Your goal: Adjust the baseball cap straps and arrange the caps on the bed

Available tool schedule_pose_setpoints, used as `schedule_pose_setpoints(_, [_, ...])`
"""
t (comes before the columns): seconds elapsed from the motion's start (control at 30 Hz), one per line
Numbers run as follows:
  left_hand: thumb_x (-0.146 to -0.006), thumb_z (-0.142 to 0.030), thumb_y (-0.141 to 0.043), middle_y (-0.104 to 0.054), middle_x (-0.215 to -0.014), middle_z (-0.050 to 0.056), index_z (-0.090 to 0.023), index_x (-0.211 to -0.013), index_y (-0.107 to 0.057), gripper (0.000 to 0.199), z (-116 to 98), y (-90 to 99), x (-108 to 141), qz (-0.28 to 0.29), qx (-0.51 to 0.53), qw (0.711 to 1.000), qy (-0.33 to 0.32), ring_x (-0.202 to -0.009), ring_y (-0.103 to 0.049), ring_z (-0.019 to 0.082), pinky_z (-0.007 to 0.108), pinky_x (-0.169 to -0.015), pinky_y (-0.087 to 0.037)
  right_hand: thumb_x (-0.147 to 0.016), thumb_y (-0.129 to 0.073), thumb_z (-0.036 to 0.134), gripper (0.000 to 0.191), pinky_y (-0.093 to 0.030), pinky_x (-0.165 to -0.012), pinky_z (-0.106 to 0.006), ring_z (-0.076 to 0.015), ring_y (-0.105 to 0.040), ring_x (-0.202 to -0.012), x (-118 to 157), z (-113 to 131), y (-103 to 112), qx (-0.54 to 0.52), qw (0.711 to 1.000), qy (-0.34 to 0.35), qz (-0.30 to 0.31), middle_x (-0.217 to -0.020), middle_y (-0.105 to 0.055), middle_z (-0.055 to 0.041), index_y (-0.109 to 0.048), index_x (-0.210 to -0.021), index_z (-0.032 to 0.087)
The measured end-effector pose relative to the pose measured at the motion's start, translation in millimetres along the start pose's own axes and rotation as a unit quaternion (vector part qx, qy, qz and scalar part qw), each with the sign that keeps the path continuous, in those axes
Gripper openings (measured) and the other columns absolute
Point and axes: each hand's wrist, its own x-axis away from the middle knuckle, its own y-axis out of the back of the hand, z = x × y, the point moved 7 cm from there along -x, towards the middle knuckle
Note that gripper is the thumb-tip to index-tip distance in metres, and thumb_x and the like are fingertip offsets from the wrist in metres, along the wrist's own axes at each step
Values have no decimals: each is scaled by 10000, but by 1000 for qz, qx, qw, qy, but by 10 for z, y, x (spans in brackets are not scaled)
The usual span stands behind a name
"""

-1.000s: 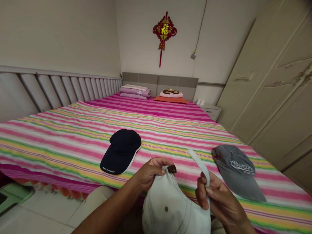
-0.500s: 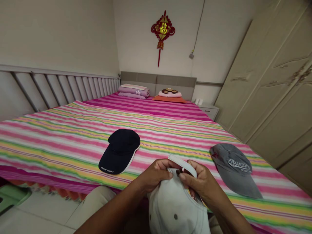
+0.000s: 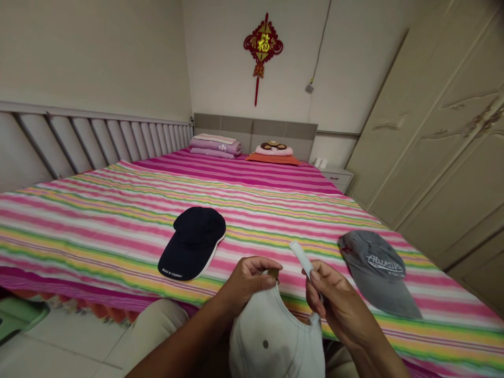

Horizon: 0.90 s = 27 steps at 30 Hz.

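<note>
A pale cap (image 3: 275, 341) is held up at the bottom centre, its back opening facing up. My left hand (image 3: 250, 283) pinches the cap's edge by a small brownish buckle (image 3: 273, 273). Between the thumb and fingers of my right hand (image 3: 333, 294) is the cap's pale strap (image 3: 301, 257), its free end pointing up and left. Strap and buckle are apart. On the bed, a dark navy cap (image 3: 192, 241) lies to the left, and a grey cap (image 3: 380, 273) with white lettering lies to the right.
The bed has a striped cover (image 3: 118, 210). Folded bedding (image 3: 216, 147) and an orange pillow (image 3: 273, 157) lie by the headboard (image 3: 283, 134). A rail (image 3: 118, 136) runs along the left, a wardrobe (image 3: 441, 147) stands right, and a green stool (image 3: 23, 315) is at lower left.
The strap has come out of the buckle and now stands free in my right hand. My hands have moved apart, and the cap's back opening is wider.
</note>
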Motion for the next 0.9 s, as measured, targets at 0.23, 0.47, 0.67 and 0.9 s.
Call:
schedule_pose_setpoints(0.23, [-399, -296, -820, -636, -574, 32, -132, -744, -698, 401, 55, 52, -15, 15, 89, 996, 13, -490, -553, 88, 169, -457, -369, -763, -564, 364, 244, -150, -374, -208, -26, -213, -273, 60, -131, -61, 28, 995, -67, 72, -308, -402, 88, -504, -648, 158])
schedule_pose_setpoints(0.47, [-407, -283, -818, -625, -571, 19, -152, -742, -711, 376, 34, 51, -13, 15, 96, 995, 0, -495, -556, 82, 159, -455, -368, -739, -574, 389, 263, -111, -348, -198, -17, -185, -257, 43, -206, -122, 43, 991, -96, 84, -298, -399, 97, -493, -647, 157])
schedule_pose_setpoints(0.67, [-471, -248, -793, -571, -592, 1, -149, -777, -714, 331, -95, 30, 35, 32, 15, 999, -41, -536, -525, 76, 183, -502, -389, -737, -562, 419, 284, -187, -357, -182, -35, -311, -283, 35, -145, -132, 128, 981, -113, 90, -356, -499, 51, -488, -653, 158])
schedule_pose_setpoints(0.9, [-542, -202, -758, -577, -651, 9, -187, -832, -710, 294, -318, -117, 131, 57, -166, 971, -159, -618, -512, 101, 221, -568, -395, -755, -518, 484, 343, -299, -411, -204, -75, -407, -414, 46, 52, -211, 267, 960, -58, 69, -490, -480, 34, -514, -642, 161])
